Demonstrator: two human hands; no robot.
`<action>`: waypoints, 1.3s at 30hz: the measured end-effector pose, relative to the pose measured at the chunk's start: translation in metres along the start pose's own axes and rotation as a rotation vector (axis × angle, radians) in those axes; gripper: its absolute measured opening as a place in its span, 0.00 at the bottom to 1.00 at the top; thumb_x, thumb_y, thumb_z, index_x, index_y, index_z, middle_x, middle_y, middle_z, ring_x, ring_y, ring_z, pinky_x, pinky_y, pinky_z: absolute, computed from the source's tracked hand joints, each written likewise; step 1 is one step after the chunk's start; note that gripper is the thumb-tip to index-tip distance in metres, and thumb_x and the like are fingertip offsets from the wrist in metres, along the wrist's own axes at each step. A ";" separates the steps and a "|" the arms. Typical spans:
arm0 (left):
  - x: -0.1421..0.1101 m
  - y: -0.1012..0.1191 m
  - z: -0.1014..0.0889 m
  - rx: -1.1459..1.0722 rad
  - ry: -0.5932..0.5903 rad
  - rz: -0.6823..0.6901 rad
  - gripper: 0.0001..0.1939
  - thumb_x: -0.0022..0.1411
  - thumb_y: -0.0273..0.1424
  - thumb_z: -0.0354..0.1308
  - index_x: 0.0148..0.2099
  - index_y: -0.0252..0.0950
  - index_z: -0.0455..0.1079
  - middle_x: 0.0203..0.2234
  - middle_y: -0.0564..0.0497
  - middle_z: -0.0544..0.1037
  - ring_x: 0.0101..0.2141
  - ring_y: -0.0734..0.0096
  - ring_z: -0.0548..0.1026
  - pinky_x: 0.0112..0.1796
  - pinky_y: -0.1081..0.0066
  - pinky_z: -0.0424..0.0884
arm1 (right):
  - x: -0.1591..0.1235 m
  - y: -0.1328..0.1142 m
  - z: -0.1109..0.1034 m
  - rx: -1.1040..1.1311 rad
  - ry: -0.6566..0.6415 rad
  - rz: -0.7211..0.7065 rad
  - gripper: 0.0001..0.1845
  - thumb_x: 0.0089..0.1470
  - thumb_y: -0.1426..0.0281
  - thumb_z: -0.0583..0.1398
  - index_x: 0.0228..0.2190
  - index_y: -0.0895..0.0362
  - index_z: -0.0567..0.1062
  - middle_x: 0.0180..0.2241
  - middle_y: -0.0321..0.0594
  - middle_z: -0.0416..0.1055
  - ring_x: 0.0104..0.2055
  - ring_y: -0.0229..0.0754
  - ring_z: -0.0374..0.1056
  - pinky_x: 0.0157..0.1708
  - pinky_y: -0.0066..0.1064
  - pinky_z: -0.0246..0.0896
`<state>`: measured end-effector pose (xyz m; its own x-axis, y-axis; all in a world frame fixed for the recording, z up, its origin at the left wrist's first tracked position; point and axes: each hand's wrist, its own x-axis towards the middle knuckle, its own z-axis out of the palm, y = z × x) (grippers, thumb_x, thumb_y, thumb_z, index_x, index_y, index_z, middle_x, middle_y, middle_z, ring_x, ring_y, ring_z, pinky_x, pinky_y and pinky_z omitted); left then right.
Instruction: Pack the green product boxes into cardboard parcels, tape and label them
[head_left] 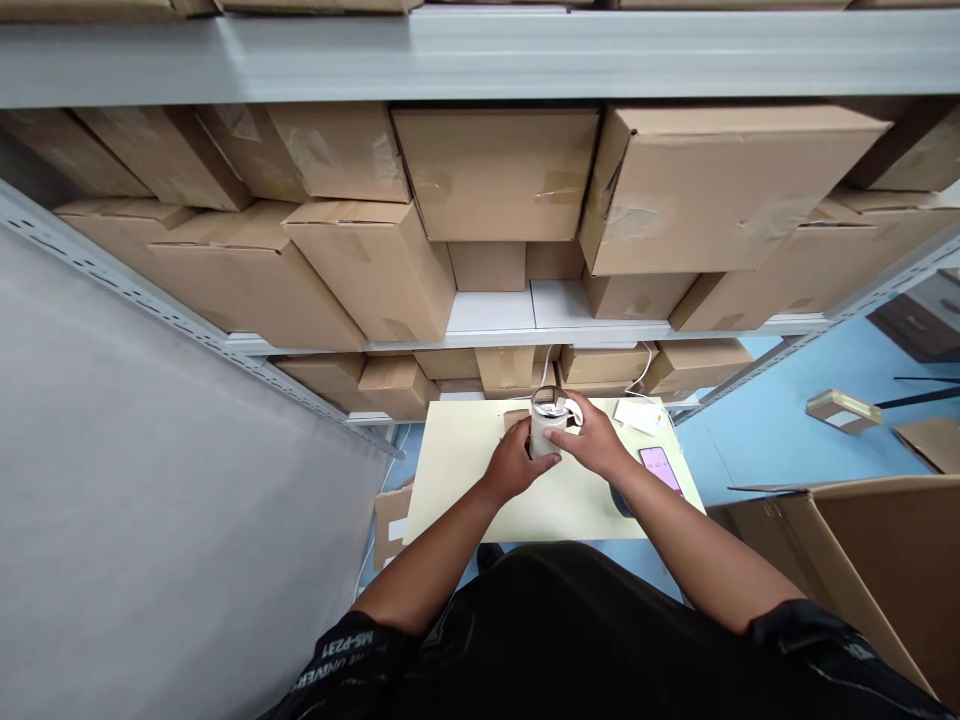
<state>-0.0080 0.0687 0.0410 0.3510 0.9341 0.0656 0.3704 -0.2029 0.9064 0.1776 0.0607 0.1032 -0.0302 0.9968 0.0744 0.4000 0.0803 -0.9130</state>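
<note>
Both my hands are wrapped round a white cylinder with a see-through, dark-rimmed top [550, 428], held over a pale yellow table [457, 470]. My left hand [519, 460] grips its left side and lower part, thumb across the front. On the other side, my right hand [591, 438] holds it with the thumb pressed on the front. A white curved piece [575, 412] sticks out by the right fingers; I cannot tell if it is a handle. Something brown lies on the table behind the cylinder, mostly hidden.
A phone [660, 470] with a lit pink screen lies on the table's right side, near a white item [639, 415] with a cable. Shelves [480, 60] full of cardboard boxes [495, 170] rise ahead. A large open carton [862, 560] stands at right, a wall [150, 450] at left.
</note>
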 end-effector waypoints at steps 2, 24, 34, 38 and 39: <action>0.001 0.001 0.006 0.010 -0.006 -0.009 0.33 0.53 0.37 0.73 0.59 0.39 0.69 0.51 0.44 0.78 0.49 0.52 0.77 0.49 0.56 0.73 | -0.003 0.003 -0.004 -0.020 0.004 -0.003 0.34 0.47 0.64 0.70 0.57 0.49 0.72 0.52 0.41 0.78 0.52 0.51 0.74 0.53 0.43 0.68; 0.008 0.014 0.033 -0.470 -0.075 -0.040 0.41 0.49 0.41 0.76 0.59 0.39 0.59 0.51 0.41 0.75 0.50 0.57 0.76 0.51 0.57 0.72 | -0.002 0.030 -0.020 0.323 0.132 0.072 0.33 0.46 0.54 0.70 0.52 0.53 0.73 0.46 0.42 0.77 0.43 0.46 0.71 0.44 0.38 0.70; 0.003 0.025 0.012 -0.593 -0.035 -0.074 0.27 0.60 0.42 0.61 0.59 0.38 0.66 0.50 0.44 0.77 0.52 0.54 0.75 0.52 0.56 0.72 | -0.008 0.028 -0.005 0.526 -0.023 0.156 0.21 0.54 0.56 0.63 0.46 0.52 0.78 0.44 0.41 0.78 0.43 0.47 0.72 0.42 0.38 0.67; 0.003 0.027 0.010 -0.510 0.013 -0.063 0.23 0.64 0.46 0.59 0.55 0.38 0.72 0.52 0.44 0.75 0.55 0.51 0.73 0.54 0.56 0.72 | -0.009 0.023 0.003 0.561 0.018 0.152 0.23 0.50 0.53 0.67 0.44 0.53 0.77 0.42 0.41 0.77 0.41 0.45 0.72 0.41 0.37 0.67; 0.003 0.027 0.010 -0.525 0.006 -0.054 0.25 0.63 0.47 0.61 0.56 0.38 0.72 0.52 0.44 0.75 0.55 0.52 0.73 0.54 0.56 0.72 | -0.009 0.023 0.005 0.562 0.031 0.146 0.24 0.49 0.53 0.68 0.44 0.53 0.76 0.42 0.41 0.77 0.40 0.45 0.71 0.41 0.37 0.67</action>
<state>0.0118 0.0631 0.0617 0.3380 0.9410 0.0142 -0.0931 0.0184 0.9955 0.1823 0.0538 0.0794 0.0189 0.9977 -0.0645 -0.1499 -0.0609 -0.9868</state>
